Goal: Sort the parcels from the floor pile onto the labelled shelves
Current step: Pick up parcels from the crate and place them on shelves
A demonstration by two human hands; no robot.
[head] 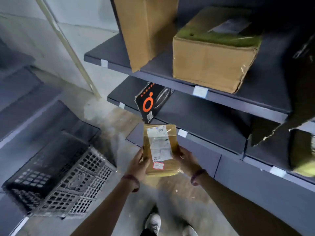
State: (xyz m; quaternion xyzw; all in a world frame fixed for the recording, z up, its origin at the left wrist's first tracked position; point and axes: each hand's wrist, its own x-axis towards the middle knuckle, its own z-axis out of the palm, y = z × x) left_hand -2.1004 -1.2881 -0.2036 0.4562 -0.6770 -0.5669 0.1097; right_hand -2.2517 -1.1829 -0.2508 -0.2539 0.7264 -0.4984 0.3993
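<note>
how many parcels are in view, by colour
brown: 3 (tall box, wide box, held parcel)
black: 1 (black box)
yellowish: 1 (edge parcel, far right, partly cut off)
total: 5; the dark torn shape at right is too unclear to count

Brown taped parcel [160,149], white label up, gripped before shelves [221,101].
</note>
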